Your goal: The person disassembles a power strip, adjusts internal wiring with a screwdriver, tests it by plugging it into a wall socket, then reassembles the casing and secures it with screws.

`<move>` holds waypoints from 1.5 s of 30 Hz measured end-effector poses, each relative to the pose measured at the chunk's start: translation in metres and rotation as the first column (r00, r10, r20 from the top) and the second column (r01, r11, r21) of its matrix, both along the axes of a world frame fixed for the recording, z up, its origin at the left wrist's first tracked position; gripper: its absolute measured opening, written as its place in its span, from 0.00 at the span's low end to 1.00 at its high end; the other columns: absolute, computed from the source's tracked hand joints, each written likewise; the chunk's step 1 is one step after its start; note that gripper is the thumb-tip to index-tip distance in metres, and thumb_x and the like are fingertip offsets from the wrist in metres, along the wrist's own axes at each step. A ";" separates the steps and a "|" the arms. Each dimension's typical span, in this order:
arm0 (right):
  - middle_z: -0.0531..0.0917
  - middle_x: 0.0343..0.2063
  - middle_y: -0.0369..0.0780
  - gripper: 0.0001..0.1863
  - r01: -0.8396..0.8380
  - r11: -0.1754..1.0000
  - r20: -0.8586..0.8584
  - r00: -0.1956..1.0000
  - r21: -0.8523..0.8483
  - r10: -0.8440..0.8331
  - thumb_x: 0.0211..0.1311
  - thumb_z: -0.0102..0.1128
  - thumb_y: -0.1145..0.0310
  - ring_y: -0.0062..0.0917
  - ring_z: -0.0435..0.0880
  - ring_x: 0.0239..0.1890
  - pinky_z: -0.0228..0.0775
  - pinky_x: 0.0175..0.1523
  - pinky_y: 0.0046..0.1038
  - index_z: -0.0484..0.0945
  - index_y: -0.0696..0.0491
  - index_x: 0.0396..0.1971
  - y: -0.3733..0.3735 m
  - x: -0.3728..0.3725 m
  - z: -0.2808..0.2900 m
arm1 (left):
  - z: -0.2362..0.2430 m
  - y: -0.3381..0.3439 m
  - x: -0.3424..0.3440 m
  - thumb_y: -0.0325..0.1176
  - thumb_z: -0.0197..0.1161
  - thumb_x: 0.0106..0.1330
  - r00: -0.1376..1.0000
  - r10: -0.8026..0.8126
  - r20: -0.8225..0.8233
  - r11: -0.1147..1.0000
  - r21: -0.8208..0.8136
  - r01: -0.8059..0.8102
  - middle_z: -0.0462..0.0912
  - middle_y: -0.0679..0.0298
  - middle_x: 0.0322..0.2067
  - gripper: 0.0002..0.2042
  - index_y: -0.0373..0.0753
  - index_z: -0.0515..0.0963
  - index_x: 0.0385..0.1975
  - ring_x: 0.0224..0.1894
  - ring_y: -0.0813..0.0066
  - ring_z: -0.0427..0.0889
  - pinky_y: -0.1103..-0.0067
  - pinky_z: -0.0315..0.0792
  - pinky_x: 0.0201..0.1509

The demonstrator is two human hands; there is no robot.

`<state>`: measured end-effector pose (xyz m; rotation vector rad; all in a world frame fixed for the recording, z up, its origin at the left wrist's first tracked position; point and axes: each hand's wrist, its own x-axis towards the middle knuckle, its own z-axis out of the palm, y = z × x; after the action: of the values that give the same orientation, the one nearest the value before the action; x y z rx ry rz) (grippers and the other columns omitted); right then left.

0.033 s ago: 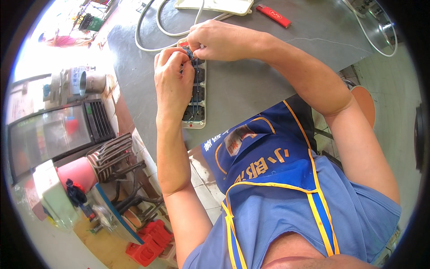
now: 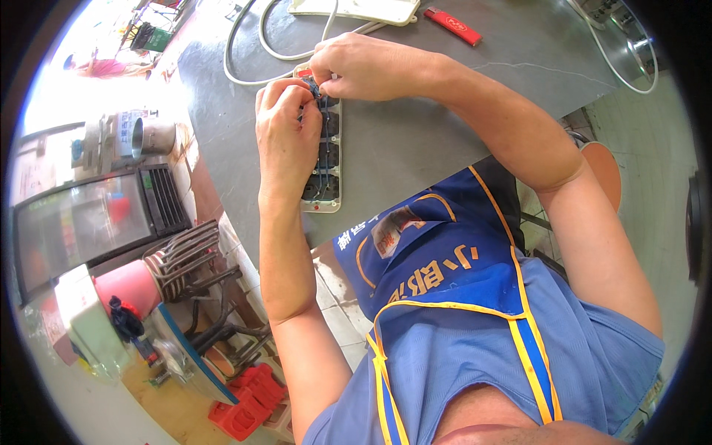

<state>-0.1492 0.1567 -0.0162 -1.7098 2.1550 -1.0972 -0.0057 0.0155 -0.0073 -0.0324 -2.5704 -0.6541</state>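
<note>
Power strip (image 2: 331, 156): lies open, lengthwise, on the grey table (image 2: 404, 122);
Left hand (image 2: 286, 133): fingers bent in at its far end; grip cannot be told;
Right hand (image 2: 348, 67): curled beside the left; grip likewise hidden;
Handling: likely light, stiff; thin wires (image 2: 327, 141) probably fragile; best held by the rim (image 2: 321, 209).

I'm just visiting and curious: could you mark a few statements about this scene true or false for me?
1. The left hand and right hand are at the opened power strip. True.
2. Both hands wear gloves. False: they are bare.
3. A pale cable curves across the grey table. True.
4. The apron is green. False: the apron is blue with yellow edging.
</note>
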 end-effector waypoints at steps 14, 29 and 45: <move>0.81 0.41 0.49 0.11 0.021 0.998 -0.138 0.990 -0.063 -0.029 0.71 0.56 0.68 0.46 0.83 0.45 0.74 0.51 0.41 0.78 0.61 0.37 0.000 0.006 -0.005 | -0.003 -0.001 -0.002 0.21 0.59 0.63 1.000 -0.028 0.009 0.996 0.080 0.027 0.81 0.51 0.42 0.03 0.30 0.79 0.33 0.49 0.51 0.79 0.64 0.73 0.55; 0.79 0.40 0.47 0.09 -0.007 0.985 -0.086 0.996 -0.173 -0.008 0.71 0.58 0.68 0.43 0.82 0.41 0.74 0.50 0.38 0.79 0.60 0.37 -0.001 0.002 -0.004 | -0.010 -0.006 -0.005 0.24 0.63 0.67 1.000 0.003 0.026 0.983 0.186 -0.008 0.83 0.53 0.44 0.03 0.31 0.81 0.35 0.49 0.54 0.80 0.66 0.74 0.56; 0.81 0.47 0.38 0.14 -0.075 0.992 -0.359 0.933 -0.100 0.034 0.62 0.66 0.75 0.37 0.84 0.43 0.78 0.46 0.35 0.81 0.49 0.48 0.014 0.011 0.030 | -0.007 -0.020 0.004 0.27 0.61 0.68 0.990 0.112 0.084 0.921 0.366 -0.136 0.80 0.55 0.46 0.08 0.31 0.83 0.41 0.43 0.62 0.83 0.71 0.78 0.51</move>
<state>-0.1381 0.1709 0.0134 -2.1523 2.2661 -0.9698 -0.0021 -0.0042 -0.0142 0.2787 -2.4376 -1.0949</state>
